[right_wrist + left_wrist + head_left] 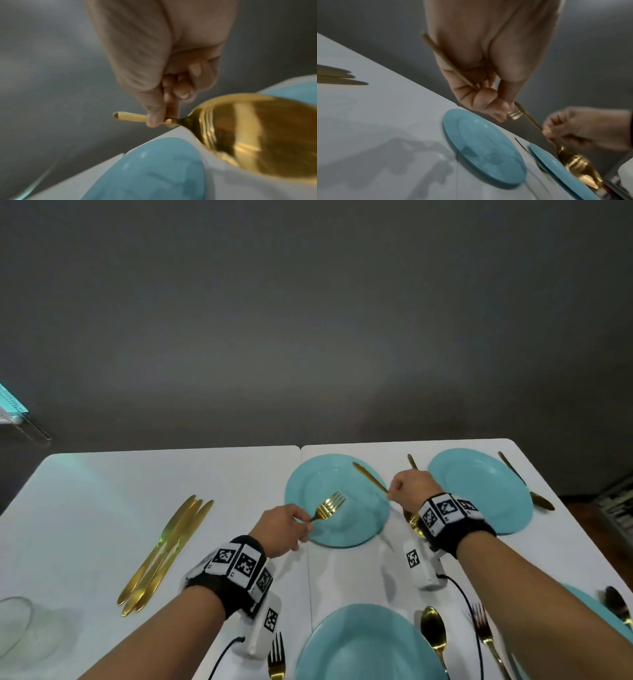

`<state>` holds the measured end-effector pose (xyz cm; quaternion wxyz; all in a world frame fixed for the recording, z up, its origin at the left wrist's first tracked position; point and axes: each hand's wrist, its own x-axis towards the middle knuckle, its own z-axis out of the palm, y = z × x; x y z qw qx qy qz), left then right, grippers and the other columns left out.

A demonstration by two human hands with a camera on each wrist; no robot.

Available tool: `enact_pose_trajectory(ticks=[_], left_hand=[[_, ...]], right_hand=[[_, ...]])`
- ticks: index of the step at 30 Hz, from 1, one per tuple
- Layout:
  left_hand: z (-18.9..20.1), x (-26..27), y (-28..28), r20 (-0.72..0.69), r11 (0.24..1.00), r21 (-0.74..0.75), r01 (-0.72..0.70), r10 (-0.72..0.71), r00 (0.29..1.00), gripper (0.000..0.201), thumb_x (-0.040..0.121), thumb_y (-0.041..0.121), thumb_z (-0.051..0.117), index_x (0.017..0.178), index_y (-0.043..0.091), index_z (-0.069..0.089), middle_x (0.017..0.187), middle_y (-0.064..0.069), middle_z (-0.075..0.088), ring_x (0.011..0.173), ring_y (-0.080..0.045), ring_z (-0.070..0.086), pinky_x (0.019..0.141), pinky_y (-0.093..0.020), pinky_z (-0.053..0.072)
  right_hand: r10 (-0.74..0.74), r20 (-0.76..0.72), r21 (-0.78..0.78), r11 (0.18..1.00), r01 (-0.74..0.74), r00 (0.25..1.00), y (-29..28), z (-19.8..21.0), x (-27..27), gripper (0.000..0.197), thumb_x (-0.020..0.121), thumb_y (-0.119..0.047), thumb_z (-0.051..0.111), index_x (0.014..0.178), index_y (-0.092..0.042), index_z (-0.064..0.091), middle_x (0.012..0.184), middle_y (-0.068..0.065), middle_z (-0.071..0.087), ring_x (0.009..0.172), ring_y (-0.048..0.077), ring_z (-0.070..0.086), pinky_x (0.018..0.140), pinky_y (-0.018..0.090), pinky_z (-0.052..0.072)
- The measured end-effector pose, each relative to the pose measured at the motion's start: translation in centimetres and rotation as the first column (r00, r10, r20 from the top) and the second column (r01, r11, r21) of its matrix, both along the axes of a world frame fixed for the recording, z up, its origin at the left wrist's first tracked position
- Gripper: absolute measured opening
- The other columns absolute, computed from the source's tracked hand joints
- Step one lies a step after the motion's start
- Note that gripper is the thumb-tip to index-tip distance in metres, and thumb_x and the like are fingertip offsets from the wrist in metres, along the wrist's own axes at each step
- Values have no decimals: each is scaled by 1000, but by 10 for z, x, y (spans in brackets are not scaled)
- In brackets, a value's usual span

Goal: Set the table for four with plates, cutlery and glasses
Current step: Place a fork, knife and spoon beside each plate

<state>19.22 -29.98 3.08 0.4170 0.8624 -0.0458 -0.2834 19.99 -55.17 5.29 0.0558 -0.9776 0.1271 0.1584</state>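
My left hand (287,525) grips the handle of a gold fork (329,504), whose tines hang over the far left blue plate (342,529). In the left wrist view the fork's handle (452,67) runs through the curled fingers (481,97). My right hand (407,486) pinches a gold spoon (370,478) at that plate's right edge, its handle pointing over the plate. The spoon's bowl (257,135) fills the right wrist view beside the plate (154,169). Three gold knives (164,553) lie together on the white table (102,508) at the left.
The far right plate (479,491) has a spoon (529,491) at its right. The near plate (366,645) has a fork (277,655) to its left and a spoon (433,635) and fork (484,635) to its right. A clear glass (17,628) sits at bottom left.
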Motion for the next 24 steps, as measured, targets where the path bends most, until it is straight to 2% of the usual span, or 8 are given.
enact_pose_trajectory(ticks=[3, 6, 9, 11, 14, 16, 21, 24], left_hand=[[-5, 11, 5, 8, 991, -24, -132, 132, 991, 9, 92, 20, 54, 98, 15, 58, 69, 5, 62, 51, -9, 54, 49, -13, 41], [-8, 24, 7, -10, 972, -59, -225, 225, 974, 7, 92, 18, 52, 93, 17, 59, 70, 4, 62, 52, -10, 54, 50, -17, 41], [-11, 33, 8, -36, 953, -91, -288, 286, 958, 7, 92, 16, 52, 93, 15, 59, 70, 2, 62, 55, -11, 53, 49, -18, 40], [-14, 38, 8, -45, 945, -100, -311, 308, 950, 8, 92, 14, 52, 95, 14, 59, 70, 2, 62, 55, -12, 53, 48, -18, 40], [-19, 46, 7, -52, 940, -95, -327, 323, 945, 8, 92, 12, 52, 97, 13, 58, 71, 2, 63, 56, -12, 53, 47, -17, 40], [-22, 50, 6, -54, 941, -94, -326, 322, 945, 9, 92, 13, 52, 98, 13, 58, 72, 1, 63, 57, -12, 54, 49, -18, 41], [-26, 57, 1, -70, 940, -99, -327, 321, 944, 9, 93, 15, 52, 99, 13, 57, 76, -1, 64, 60, -13, 55, 53, -20, 42], [-27, 60, -1, -77, 939, -99, -328, 322, 944, 8, 92, 15, 52, 98, 14, 57, 77, -1, 64, 60, -12, 55, 53, -20, 42]], right_hand=[[-99, -198, -118, 990, 76, 975, -21, -16, 15, 37, 93, -36, 50, 113, -9, 66, 124, 7, 63, 110, 23, 59, 87, 26, 46], [-124, -266, -95, 990, 102, 956, -35, -43, 24, 29, 91, -37, 54, 96, -10, 64, 117, 8, 66, 87, 22, 57, 71, 24, 42], [-171, -247, -27, 985, 170, 954, -43, -58, 33, 36, 97, -33, 42, 117, -12, 63, 124, 6, 62, 108, 24, 61, 83, 18, 50], [-192, -238, 47, 977, 209, 952, -42, -60, 37, 35, 98, -28, 43, 124, -12, 60, 126, 8, 60, 116, 25, 58, 78, 11, 50], [-205, -159, 100, 970, 222, 966, -41, -65, 46, 38, 99, -37, 37, 117, -17, 63, 123, 6, 63, 114, 24, 59, 92, 24, 45], [-237, -138, 181, 948, 260, 962, -37, -65, 51, 33, 95, -38, 40, 111, -23, 64, 117, 3, 66, 110, 24, 60, 94, 26, 45], [-276, -182, 228, 922, 314, 944, -37, -65, 63, 32, 90, -37, 41, 111, -26, 63, 111, 1, 67, 105, 24, 61, 93, 26, 47], [-294, -250, 185, 921, 343, 923, -38, -66, 68, 31, 93, -35, 49, 114, -17, 63, 117, 6, 64, 110, 25, 60, 82, 23, 46]])
